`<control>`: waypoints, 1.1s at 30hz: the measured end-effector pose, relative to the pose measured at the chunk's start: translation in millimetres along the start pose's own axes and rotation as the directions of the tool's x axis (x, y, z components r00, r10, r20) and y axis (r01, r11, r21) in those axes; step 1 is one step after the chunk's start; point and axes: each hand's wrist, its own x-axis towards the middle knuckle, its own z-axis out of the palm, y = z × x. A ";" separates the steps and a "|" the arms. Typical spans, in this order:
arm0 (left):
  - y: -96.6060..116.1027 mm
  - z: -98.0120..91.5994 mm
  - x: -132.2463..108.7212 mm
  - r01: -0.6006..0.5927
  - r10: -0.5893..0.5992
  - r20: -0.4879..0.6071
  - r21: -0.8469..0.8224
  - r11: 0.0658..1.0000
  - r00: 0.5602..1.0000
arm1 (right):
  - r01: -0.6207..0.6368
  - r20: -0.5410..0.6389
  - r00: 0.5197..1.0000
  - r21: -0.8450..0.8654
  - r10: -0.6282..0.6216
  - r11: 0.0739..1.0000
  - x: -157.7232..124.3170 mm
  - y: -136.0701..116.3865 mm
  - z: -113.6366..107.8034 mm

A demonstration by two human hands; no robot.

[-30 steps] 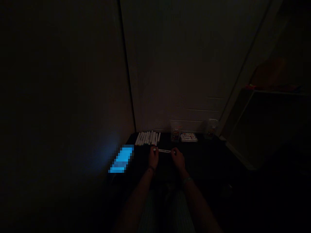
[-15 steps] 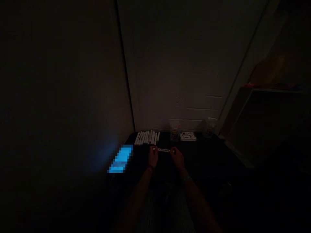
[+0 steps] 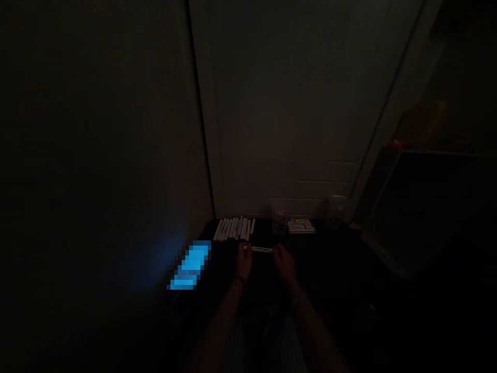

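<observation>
The room is very dark. Both my hands hold one white marker (image 3: 261,249) level in front of me, over a dark surface (image 3: 330,264). My left hand (image 3: 243,262) pinches its left end and my right hand (image 3: 284,263) grips its right end. Just beyond the hands, a row of several white markers (image 3: 234,228) lies side by side near the wall.
A glowing blue screen (image 3: 189,264) lies at the left of the hands. At the back right stand a small clear container (image 3: 280,220), a flat printed pack (image 3: 301,226) and another clear container (image 3: 336,211). A dark cabinet (image 3: 427,202) rises on the right.
The hands and marker keep the same pose. The view has shifted slightly, so everything sits a little lower in the picture.
</observation>
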 end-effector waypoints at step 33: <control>-4.5 3.4 0.6 -0.011 0.011 -0.006 0.018 1.000 1.000 | -0.014 0.019 1.000 -0.003 0.014 1.000 0.0 0.1 -0.7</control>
